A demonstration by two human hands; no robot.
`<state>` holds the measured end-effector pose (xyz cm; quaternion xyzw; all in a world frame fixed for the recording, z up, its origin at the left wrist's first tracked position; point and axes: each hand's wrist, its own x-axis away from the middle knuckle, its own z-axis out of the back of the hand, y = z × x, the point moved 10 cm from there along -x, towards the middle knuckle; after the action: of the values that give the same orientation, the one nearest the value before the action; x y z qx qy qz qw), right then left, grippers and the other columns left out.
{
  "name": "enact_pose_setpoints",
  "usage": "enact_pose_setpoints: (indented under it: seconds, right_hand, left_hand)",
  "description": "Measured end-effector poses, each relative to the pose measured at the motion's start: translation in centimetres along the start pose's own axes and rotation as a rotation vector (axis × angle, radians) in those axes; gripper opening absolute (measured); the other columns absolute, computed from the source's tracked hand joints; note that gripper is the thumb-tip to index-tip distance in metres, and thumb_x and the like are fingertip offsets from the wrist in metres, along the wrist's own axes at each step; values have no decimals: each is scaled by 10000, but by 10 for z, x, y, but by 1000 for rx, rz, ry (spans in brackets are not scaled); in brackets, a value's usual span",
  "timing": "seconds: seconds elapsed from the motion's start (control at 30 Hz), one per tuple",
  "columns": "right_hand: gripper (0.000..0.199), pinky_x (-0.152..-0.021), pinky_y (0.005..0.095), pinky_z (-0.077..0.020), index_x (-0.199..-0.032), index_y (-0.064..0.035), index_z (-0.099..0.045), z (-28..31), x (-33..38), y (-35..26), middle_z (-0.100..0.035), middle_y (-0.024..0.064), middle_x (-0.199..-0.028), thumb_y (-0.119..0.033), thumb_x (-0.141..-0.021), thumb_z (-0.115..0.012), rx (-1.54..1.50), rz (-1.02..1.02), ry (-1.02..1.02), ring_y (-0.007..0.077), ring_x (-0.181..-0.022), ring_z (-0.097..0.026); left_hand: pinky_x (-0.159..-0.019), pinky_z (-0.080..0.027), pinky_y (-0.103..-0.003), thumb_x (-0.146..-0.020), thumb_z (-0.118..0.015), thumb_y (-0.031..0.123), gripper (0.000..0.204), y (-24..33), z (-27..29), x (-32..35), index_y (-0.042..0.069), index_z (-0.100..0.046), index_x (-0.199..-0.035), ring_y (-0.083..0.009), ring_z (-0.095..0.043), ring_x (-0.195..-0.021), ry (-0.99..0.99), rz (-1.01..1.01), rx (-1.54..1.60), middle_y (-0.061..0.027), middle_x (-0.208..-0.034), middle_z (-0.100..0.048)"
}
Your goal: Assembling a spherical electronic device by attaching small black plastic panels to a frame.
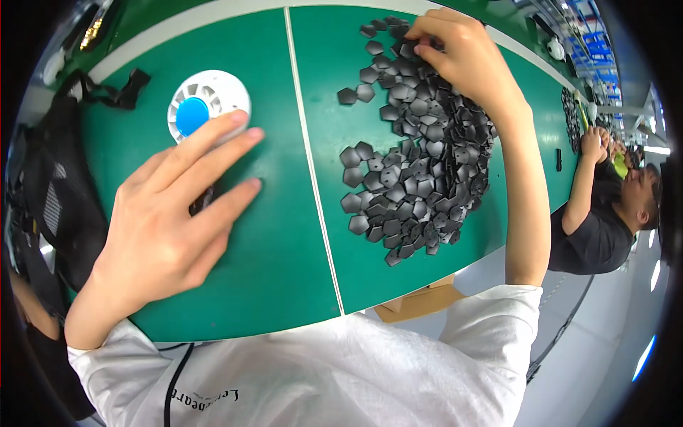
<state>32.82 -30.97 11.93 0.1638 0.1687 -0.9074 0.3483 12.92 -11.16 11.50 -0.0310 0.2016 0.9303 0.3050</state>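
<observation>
Over on the far left we're seeing a black mesh bag (53, 199) sitting at the edge of the green worktop (284, 270), with a black strap (114, 89) trailing off it. Next to that, our left hand (167, 228) is lying flat with the fingers spread out, grip fully open and not holding anything; the fingertips are touching the rim of a white round fan-like part with a blue center (206, 103), and something small and dark is peeking out under the fingers, can't tell what. A white seam line (313, 178) is running down the middle of the worktop. Right of it, a big heap of flat black pentagon-shaped pieces (420, 164) is spreading out, and our right hand (462, 60) is digging into the far end of the heap, fingers curled and pinching at one of the pieces. Further right, another person in a dark shirt (597, 228) is working at a second black pile (571, 117).
</observation>
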Motion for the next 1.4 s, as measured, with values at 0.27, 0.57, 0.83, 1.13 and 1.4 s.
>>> enact_pose_setpoints:
  seconds: [0.27,0.57,0.83,1.13,1.4]
  right_hand:
    - [73,-649,278,-438,-906,-12,-721,-9,6,-25,-648,29,-823,-58,-850,-710,-12,150,-61,167,-667,-532]
    - [88,-609,252,-443,-851,6,-723,10,39,-153,-657,37,-791,36,-774,-754,-137,349,-47,141,-639,-526]
    - [165,-547,234,-445,-822,-6,-724,-9,63,-218,-661,54,-800,56,-685,-793,-132,654,70,142,-604,-528]
    - [201,-534,233,-460,-839,4,-715,-8,68,-215,-675,59,-801,56,-670,-809,-42,623,157,139,-604,-557]
    - [256,-576,226,-511,-913,24,-713,4,74,-183,-721,74,-807,80,-679,-801,-162,335,103,137,-628,-612]
  left_hand:
    - [-996,-526,-451,-668,-682,-11,429,-28,4,17,26,-718,-1093,-393,-585,-1251,333,-105,75,-171,-1328,-637]
    - [-969,-543,-415,-756,-718,111,538,-36,-16,18,8,-615,-1274,-352,-607,-1223,311,-82,133,-178,-1402,-569]
    - [-942,-543,-391,-802,-744,170,594,-33,-21,17,3,-566,-1344,-338,-590,-1228,344,-85,165,-187,-1447,-522]
    - [-746,-545,-324,-746,-742,67,435,-27,-12,15,82,-656,-1173,-257,-634,-935,441,30,268,-100,-1202,-640]
    - [-746,-521,-309,-722,-770,48,446,-15,-4,-35,68,-654,-1153,-256,-599,-988,227,43,237,-123,-1200,-592]
